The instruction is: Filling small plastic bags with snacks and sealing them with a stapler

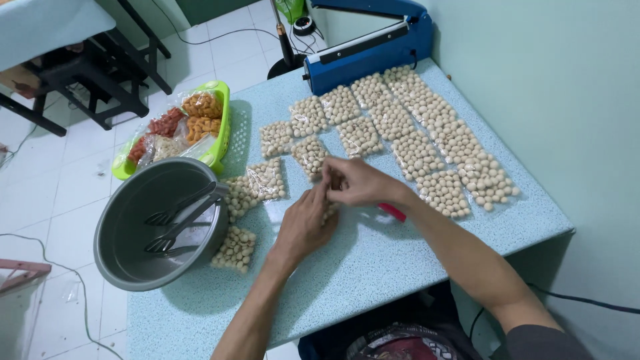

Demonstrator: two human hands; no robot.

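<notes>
Forearms: both reach in from the bottom edge and meet over the middle of the table (400,267).
Left hand (303,223): fingers curled together, grip pinched on a small clear bag of round pale snack balls (329,212) that peeks out beneath it.
Right hand (360,181): closed down over the top of that same bag, fingertips pressed against the left thumb; the mouth of the bag is hidden, so whether it is folded I cannot tell.
Red item (393,212): a slim red thing lies just beside the right wrist; its kind is unclear.
Filled bags (417,153): rows of them lie flat across the far half of the table.
Loose bags (257,187): a few more sit near the bowl.
Grey bowl (133,253): on the left edge of the table, tongs (180,223) resting inside.
Green basket (223,113): behind the bowl, holding orange and red packed snacks.
Blue sealer (367,53): at the far end, arm raised.
Step, as I judge it: gathering this bag's neck.
Next move calls for: a firm pinch to keep the balls in.
</notes>
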